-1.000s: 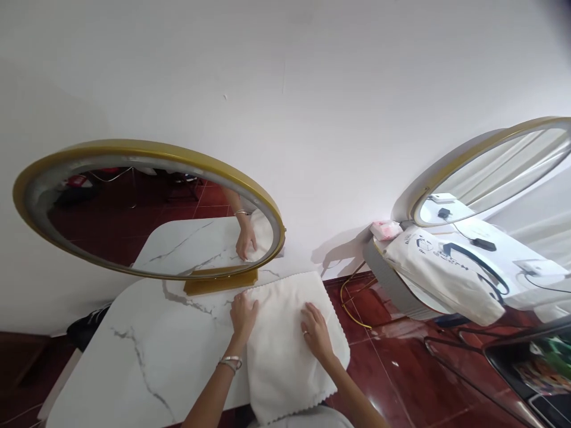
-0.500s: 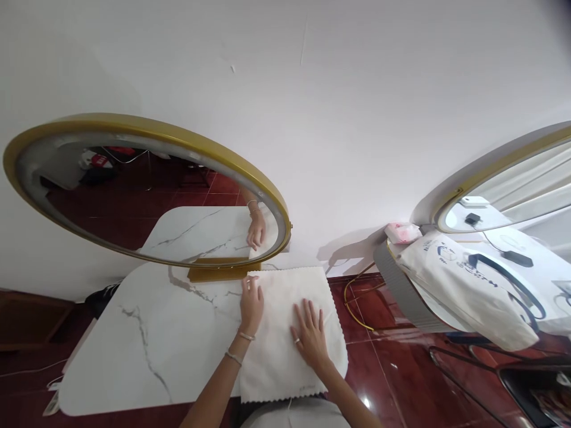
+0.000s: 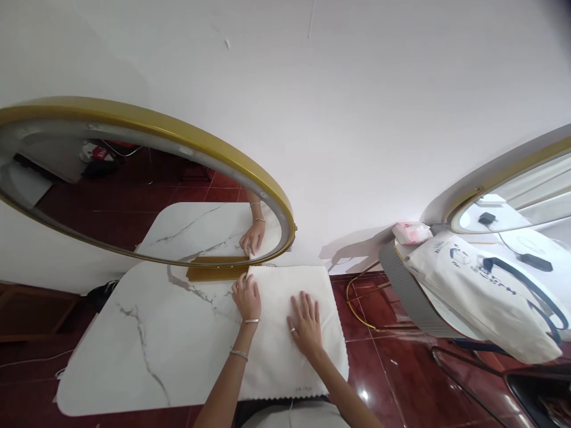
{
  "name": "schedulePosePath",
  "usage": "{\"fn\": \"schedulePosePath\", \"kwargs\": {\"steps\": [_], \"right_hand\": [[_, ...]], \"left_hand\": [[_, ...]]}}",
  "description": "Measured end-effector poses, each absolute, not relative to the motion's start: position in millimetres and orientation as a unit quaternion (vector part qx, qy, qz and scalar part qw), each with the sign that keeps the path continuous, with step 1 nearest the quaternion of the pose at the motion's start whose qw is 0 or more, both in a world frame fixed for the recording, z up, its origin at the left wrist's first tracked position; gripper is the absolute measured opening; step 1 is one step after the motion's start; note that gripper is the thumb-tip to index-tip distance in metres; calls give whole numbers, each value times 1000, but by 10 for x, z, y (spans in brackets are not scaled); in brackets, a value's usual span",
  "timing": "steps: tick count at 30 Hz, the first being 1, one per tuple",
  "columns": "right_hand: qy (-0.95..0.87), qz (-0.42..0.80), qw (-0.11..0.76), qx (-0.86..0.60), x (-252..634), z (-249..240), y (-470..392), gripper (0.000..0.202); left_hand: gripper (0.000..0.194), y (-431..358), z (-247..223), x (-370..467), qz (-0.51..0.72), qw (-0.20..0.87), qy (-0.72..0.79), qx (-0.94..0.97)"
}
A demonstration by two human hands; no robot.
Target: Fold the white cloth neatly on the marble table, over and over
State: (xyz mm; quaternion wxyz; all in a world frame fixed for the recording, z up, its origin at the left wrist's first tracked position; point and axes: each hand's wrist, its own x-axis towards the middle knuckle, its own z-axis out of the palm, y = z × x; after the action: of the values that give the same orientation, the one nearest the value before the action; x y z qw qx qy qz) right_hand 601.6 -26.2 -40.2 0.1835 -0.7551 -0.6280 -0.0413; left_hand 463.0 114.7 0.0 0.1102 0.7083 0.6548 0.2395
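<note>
A white cloth (image 3: 274, 362) with a zigzag-cut edge lies spread over the right end of the marble-patterned table (image 3: 178, 339). Its right side reaches the table's right edge. My right hand (image 3: 307, 324) rests palm down on the middle of the cloth, fingers outstretched, a ring on one of them. At the cloth's upper left edge is my left hand (image 3: 247, 298). Its fingers are apart and slightly bent, partly over the tabletop and touching the cloth's border. Nothing shows in either grip.
A gold-framed oval mirror (image 3: 214, 151) stands at the table's back on a gold base (image 3: 216, 273). To the right, a second table holds a printed canvas bag (image 3: 477, 291) and a tissue pack (image 3: 411, 232). Beside it is a dark chair (image 3: 535, 392) on red floor tiles.
My left hand has shifted a little left, from on the cloth to its left edge, with its fingers more spread. My right hand stays flat on the cloth. The view has turned slightly.
</note>
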Motion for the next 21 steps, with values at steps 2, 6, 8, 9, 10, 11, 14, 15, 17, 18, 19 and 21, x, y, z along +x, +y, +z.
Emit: {"fn": "schedulePosePath", "kwargs": {"steps": [2,6,8,9,10,11,14,15,17,18,19,21], "right_hand": [[-626,-43,198,-753,6035,-382,-165,48],[-626,-35,190,-755,6109,-371,107,55],[-631,-26,175,-755,6139,-397,242,58],[-633,-22,169,-755,6148,-413,305,59],[-635,-18,163,-755,6154,-429,364,60],[-635,-14,159,-756,6156,-441,421,60],[-628,-5,153,-763,6161,-454,589,59],[-624,-3,152,-767,6166,-452,648,59],[-616,0,148,-774,6186,-443,768,58],[-612,1,147,-777,6200,-438,828,58],[-609,2,145,-780,6216,-433,888,59],[-605,9,143,-783,6251,-422,1001,60]], "left_hand": [[38,1049,-41,4723,236,83,601,759],[52,962,-242,4866,207,68,497,840],[61,1025,-324,4891,207,58,510,833],[63,1075,-344,4897,206,56,519,828],[65,1132,-348,4902,202,56,525,825],[67,1194,-338,4910,195,56,530,823],[67,1396,-255,4966,164,60,543,822],[65,1470,-223,4995,153,61,544,823],[59,1637,-174,5062,137,72,540,828],[57,1727,-160,5096,132,84,536,830],[54,1818,-153,5129,130,99,533,831],[51,1987,-159,5192,130,127,528,830]]}}
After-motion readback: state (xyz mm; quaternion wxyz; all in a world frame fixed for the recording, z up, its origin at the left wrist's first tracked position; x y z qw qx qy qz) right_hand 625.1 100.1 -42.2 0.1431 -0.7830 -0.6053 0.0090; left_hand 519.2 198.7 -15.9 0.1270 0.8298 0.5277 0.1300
